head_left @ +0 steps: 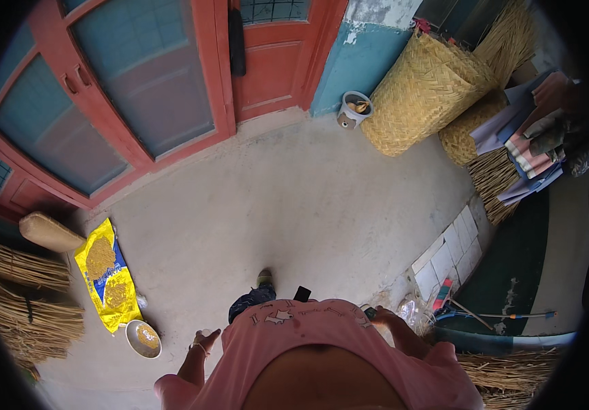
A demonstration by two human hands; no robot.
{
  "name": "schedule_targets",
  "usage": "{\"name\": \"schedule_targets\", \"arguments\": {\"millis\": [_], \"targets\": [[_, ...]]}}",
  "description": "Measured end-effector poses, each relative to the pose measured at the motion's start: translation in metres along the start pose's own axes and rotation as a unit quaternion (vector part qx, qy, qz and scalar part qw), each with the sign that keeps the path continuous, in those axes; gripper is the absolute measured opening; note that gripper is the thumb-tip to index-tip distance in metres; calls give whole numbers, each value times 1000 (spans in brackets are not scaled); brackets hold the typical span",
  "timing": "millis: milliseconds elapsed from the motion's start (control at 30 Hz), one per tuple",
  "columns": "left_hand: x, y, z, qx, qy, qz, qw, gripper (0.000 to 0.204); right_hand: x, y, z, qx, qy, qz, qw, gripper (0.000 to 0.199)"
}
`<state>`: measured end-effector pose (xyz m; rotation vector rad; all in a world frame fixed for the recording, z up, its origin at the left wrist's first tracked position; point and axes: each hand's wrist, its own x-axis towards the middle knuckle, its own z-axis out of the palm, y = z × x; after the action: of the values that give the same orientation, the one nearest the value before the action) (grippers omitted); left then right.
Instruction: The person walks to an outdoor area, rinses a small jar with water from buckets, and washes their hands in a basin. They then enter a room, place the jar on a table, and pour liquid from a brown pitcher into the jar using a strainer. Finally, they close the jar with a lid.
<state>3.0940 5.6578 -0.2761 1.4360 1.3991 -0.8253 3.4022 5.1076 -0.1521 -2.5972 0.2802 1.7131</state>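
Observation:
My left hand (205,339) hangs low beside the pink shirt, a thin band at its wrist. Its fingers look loosely apart, with nothing plain between them. On the other side my right hand (384,318) is bent in against the shirt's edge, its fingers closed around a small dark thing (370,313) too small to name. Nearest to my left hand is a round metal bowl (133,341) with yellowish grain in it. Past the bowl, a yellow and blue sack (121,305) lies flat on the floor with grain spread on it.
Red glazed doors (145,154) line the far left. At the far right lean a rolled woven mat (423,92) and a small bucket (350,119). Bundles of dry stalks (41,321) stand at the left. White tiles (443,263) and a broom-like tool (444,294) lie at the right.

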Motion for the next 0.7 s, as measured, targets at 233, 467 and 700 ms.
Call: {"name": "schedule_targets", "arguments": {"millis": [233,467,700], "targets": [[18,307,-56,54,101,229,967,109,56,12,-38,155,-28,57,986,105],[-24,597,-60,-12,129,363,922,106,140,4,-157,239,-35,80,967,97],[-110,814,-74,-5,192,504,842,110,183,-46,-336,255,14,55,965,90]]}}
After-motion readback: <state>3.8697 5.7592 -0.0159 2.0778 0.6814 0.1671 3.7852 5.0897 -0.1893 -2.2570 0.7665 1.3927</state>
